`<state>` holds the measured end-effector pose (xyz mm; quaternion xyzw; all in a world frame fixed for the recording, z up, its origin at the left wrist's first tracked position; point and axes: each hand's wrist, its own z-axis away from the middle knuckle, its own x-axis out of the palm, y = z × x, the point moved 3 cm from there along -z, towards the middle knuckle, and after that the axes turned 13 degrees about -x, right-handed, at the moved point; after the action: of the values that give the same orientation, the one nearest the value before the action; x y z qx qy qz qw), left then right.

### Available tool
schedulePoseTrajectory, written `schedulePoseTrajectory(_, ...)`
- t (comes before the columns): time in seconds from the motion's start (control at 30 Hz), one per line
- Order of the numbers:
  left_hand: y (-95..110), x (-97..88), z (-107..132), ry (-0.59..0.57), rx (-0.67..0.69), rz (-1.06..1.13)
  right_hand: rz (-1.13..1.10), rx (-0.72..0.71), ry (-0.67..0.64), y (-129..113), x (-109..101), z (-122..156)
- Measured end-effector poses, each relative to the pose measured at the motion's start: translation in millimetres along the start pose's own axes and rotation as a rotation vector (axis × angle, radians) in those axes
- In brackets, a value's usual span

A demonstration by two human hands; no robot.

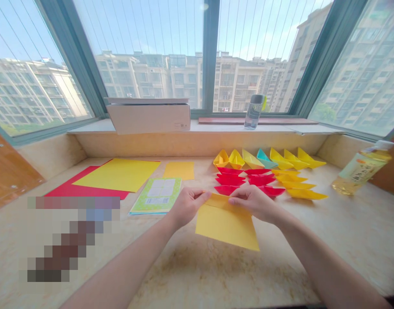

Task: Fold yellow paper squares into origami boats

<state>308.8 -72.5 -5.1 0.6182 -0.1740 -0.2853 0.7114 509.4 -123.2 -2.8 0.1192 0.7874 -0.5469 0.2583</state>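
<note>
Two bare forearms reaching in from the bottom corners toward a folded sheet of yellow paper [225, 225], flat on a pale marble counter [216, 274] near the middle of the view. Paper like this likely light, thin and soft, quick to crease and prone to sliding on polished stone; safest hold probably along the folded upper edge, away from the loose lower part. Left grip [189, 206] at the sheet's upper left corner, thumb and fingers pressed together in a narrow pinch on the paper. Right grip [255, 202] at the upper right, in a similar pinch, fingers curled over the top edge of the folded flap [220, 201] – a short stretch of that edge showing between the two grips. Just beyond, rows of origami paper boats: a cluster of red boats [245, 180], a line of yellow boats [300, 159], and one teal boat [264, 159] among them. Farther left, a loose yellow sheet [118, 175] overlapping a red sheet [74, 186], with a smaller orange-yellow sheet [179, 170] and a green-bordered booklet [156, 196] close by. At the back, on the window sill [87, 125], a cardboard box [148, 118] and a clear water bottle [255, 112] – and at the far right of the counter, a plastic drink bottle [361, 169] lying tilted on its side.
</note>
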Motion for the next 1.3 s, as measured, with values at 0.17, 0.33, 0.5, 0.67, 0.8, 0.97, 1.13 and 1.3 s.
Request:
schedulePoseTrajectory(0.17,2,-3.8,-1,0.058,0.012,0.014,-0.018,0.04,0.082,1,-8,0)
schedulePoseTrajectory(0.33,1,-12.7,-4,0.147,0.032,0.003,0.054,0.021,0.186,8,-18,-3)
schedulePoseTrajectory(0.5,8,-16.1,-4,0.15,0.103,-0.185,0.021,0.011,0.194,15,-24,-2)
schedulePoseTrajectory(0.67,8,-18.5,-2,0.068,0.121,-0.375,0.039,-0.004,0.044,14,-20,2)
schedulePoseTrajectory(0.8,6,-9.8,4,-0.145,0.054,-0.465,0.086,-0.036,-0.062,4,1,1)
schedulePoseTrajectory(0.97,7,4.7,12,-0.412,-0.044,-0.388,-0.075,-0.12,0.022,-10,11,-2)
schedulePoseTrajectory(1.13,2,0.8,1,-0.077,-0.049,0.118,-0.229,-0.257,0.349,-9,-14,1)
schedulePoseTrajectory(1.3,3,-2.6,0,0.179,0.057,0.396,-0.182,-0.308,0.257,-9,-2,1)
